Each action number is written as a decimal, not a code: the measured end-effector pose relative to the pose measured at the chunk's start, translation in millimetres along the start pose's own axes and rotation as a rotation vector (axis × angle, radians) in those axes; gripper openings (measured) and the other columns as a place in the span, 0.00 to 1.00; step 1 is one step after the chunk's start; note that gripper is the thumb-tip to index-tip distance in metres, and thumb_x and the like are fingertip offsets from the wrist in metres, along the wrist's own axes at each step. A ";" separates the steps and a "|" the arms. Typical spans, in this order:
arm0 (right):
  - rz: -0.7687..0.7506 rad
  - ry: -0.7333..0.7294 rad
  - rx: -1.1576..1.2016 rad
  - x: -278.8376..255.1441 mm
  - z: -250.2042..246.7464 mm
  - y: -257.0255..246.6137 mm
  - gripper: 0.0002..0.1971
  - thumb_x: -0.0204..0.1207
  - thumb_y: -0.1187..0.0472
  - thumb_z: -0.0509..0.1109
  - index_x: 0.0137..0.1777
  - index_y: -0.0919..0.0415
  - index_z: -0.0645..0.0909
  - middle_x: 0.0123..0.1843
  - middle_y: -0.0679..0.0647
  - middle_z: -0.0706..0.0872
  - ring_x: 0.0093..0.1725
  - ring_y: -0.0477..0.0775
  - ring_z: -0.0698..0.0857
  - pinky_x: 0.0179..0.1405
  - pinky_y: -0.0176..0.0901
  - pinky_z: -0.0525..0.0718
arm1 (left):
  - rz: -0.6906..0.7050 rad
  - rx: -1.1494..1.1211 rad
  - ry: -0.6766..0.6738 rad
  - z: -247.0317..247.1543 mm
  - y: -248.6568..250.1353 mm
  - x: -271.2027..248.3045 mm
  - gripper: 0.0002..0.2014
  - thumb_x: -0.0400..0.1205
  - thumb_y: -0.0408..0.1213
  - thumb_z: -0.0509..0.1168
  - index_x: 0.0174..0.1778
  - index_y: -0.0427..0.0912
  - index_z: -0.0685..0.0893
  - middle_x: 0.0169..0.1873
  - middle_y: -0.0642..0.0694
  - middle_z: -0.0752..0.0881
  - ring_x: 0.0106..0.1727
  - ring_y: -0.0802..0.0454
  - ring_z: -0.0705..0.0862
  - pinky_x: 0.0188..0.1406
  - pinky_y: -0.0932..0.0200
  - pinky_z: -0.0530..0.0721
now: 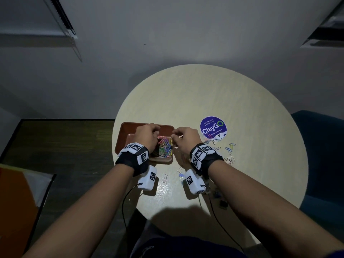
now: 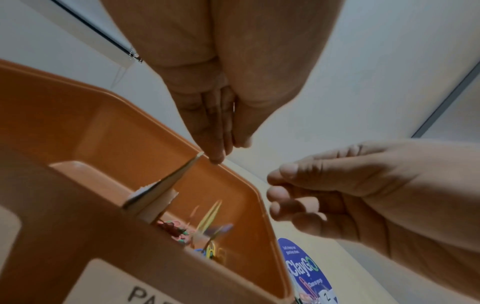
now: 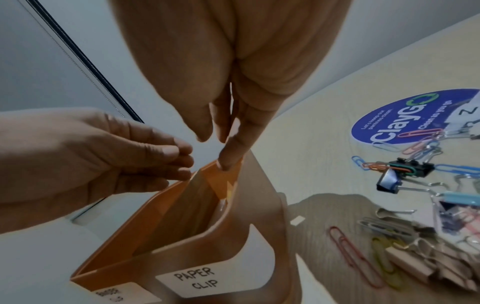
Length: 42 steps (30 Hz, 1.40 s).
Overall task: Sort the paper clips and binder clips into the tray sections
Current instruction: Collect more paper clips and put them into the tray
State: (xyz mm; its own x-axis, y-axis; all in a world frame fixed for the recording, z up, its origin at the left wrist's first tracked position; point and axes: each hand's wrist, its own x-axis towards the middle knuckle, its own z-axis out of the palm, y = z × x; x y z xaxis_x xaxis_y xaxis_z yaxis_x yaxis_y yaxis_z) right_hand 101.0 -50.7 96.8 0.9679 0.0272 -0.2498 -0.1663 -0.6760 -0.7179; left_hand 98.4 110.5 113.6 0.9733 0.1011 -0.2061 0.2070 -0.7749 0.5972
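Note:
An orange tray point(image 1: 130, 127) sits on the left of the round table. Its right-hand section, labelled "PAPER CLIP" point(image 3: 197, 279), holds a heap of coloured paper clips point(image 1: 164, 148). My left hand point(image 1: 149, 135) hovers over the tray with thumb and fingertips drawn together above the divider point(image 2: 166, 185). Whether they pinch anything is hidden. My right hand point(image 1: 181, 137) is at the tray's right rim, its index fingertip point(image 3: 228, 164) touching the far corner, and nothing shows in it. Some clips point(image 2: 207, 226) in the section look blurred. Loose paper clips point(image 1: 229, 148) and a black binder clip point(image 3: 405, 166) lie to the right.
A round purple sticker point(image 1: 213, 127) lies beyond the loose clips. More binder clips point(image 1: 165, 178) sit near the table's front, under my wrists. A blue chair point(image 1: 323, 155) stands at the table's right edge. Cables point(image 1: 219, 220) run off the front edge.

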 end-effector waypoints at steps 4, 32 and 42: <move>0.031 0.028 -0.019 -7.2 -9.1 15.8 0.05 0.78 0.56 0.69 0.45 0.52 0.87 0.43 0.51 0.90 0.36 0.50 0.90 0.44 0.47 0.89 | 0.006 0.009 0.002 -0.1 -0.2 0.3 0.07 0.82 0.37 0.64 0.49 0.52 0.88 0.47 0.48 0.88 0.50 0.48 0.86 0.49 0.61 0.80; 0.130 -0.196 -0.246 -56.8 -125.4 239.9 0.12 0.77 0.64 0.62 0.52 0.58 0.87 0.50 0.55 0.88 0.42 0.55 0.84 0.40 0.37 0.78 | 0.044 0.447 -0.206 158.7 44.8 -36.7 0.14 0.78 0.30 0.66 0.59 0.46 0.86 0.57 0.43 0.82 0.57 0.42 0.82 0.58 0.50 0.82; 0.051 -0.213 -0.224 -53.6 -122.6 250.9 0.10 0.77 0.65 0.63 0.49 0.57 0.86 0.51 0.53 0.88 0.50 0.55 0.85 0.45 0.35 0.73 | 0.034 0.445 -0.221 158.3 31.4 -52.7 0.18 0.76 0.23 0.63 0.60 0.41 0.85 0.57 0.41 0.81 0.60 0.40 0.80 0.74 0.49 0.67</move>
State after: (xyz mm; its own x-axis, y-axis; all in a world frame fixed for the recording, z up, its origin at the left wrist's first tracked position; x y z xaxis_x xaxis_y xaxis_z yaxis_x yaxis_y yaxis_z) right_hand 30.5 -312.1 9.7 0.8942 0.1270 -0.4293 -0.1449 -0.8253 -0.5459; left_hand 37.9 -17.9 20.5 0.9245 -0.0256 -0.3803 0.0667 -0.9715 0.2276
